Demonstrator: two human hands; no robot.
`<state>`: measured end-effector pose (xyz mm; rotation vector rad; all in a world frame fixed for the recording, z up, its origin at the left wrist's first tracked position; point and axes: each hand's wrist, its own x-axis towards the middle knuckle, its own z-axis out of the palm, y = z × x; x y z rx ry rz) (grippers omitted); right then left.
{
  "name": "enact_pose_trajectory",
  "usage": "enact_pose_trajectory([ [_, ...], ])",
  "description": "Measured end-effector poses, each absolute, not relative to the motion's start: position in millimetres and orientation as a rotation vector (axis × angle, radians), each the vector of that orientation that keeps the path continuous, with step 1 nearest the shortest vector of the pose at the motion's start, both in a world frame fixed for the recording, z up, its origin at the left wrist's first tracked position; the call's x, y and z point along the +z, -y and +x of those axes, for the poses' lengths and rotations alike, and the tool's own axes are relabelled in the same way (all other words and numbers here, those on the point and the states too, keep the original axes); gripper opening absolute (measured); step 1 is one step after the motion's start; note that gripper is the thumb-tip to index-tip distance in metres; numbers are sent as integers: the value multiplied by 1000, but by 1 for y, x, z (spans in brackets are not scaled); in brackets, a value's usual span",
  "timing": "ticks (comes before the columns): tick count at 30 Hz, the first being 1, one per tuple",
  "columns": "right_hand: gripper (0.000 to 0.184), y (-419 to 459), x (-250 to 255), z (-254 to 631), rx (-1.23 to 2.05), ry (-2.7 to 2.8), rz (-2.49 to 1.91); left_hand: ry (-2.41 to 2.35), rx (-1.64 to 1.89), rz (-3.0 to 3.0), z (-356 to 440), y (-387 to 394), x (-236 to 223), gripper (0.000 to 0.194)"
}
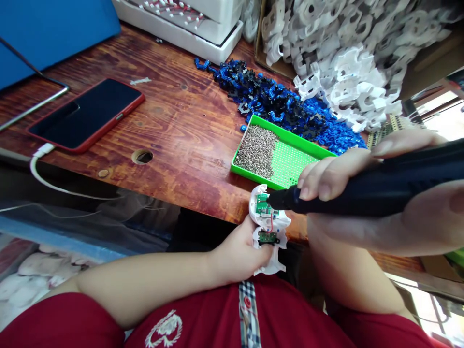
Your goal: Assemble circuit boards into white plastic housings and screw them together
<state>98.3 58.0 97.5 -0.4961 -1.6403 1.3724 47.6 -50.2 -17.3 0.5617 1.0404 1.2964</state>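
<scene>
My left hand (pixel 241 253) grips a white plastic housing (pixel 274 263) close to my body, at the table's front edge. Inside the housing are a green circuit board (pixel 261 205), a smaller dark green board (pixel 267 237) and a red wire. My right hand (pixel 348 179) is wrapped round a black electric screwdriver (pixel 362 186), which lies level and points left. Its tip meets or hovers just over the upper green board; I cannot tell which. Just beyond the housing stands a green tray (pixel 282 182) with a heap of small screws (pixel 255 151) at its left end.
Blue and black plastic parts (pixel 268 94) lie piled behind the tray. White housings (pixel 355 87) spill from a cardboard box at the back right. A phone (pixel 89 116) with a charging cable (pixel 34 166) lies left, near a table hole (pixel 142 156). White foam trays (pixel 217 48) stand behind.
</scene>
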Motion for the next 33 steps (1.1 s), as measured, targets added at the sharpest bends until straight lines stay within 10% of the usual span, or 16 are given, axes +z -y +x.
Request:
enact_pose_trajectory([
  [21, 29, -61, 84, 108, 1466, 1535, -381, -1085, 1289, 646, 47, 50, -19, 53],
  [33, 26, -135, 52, 112, 975, 1384, -386, -865, 1193, 323, 41, 59, -18, 66],
])
